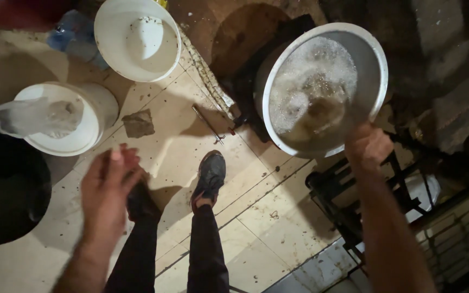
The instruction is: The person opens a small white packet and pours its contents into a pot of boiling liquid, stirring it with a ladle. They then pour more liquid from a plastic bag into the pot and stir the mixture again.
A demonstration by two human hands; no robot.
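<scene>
The right hand (pixel 367 145) grips the near rim of the large round metal pot (pixel 373 65), which is full of foaming, bubbling liquid with some pale solid pieces in it. The fingers are closed over the rim edge, so the hand is grasping the pot. The pot stands on a dark burner stand (pixel 245 81) at the far right part of the tiled floor (pixel 278 217), and just below it there is a black metal frame (pixel 343 201).

The left hand (pixel 107 187) holds nothing. It hangs in the air over the floor with the fingers loose and spread, a little blurred, well apart from the pot.

At the far left of the floor stand 2 white plastic buckets: 1 empty bucket (pixel 137 38) near the top edge, and 1 bucket with a clear crumpled plastic bag (pixel 33 116) lying on its top (pixel 82 135). Between the buckets and the pot lie a small grey stone piece (pixel 138 123) and a thin metal tool (pixel 207 123). The person's feet in dark shoes (pixel 210 176) stand in the middle of the floor.

I judge the step in hand is steadying or shifting the hot pot by its rim. The next move probably calls for the free left hand to come to the opposite rim, because 1 hand alone could tip such a full pot, and the liquid looks hot enough to burn.
</scene>
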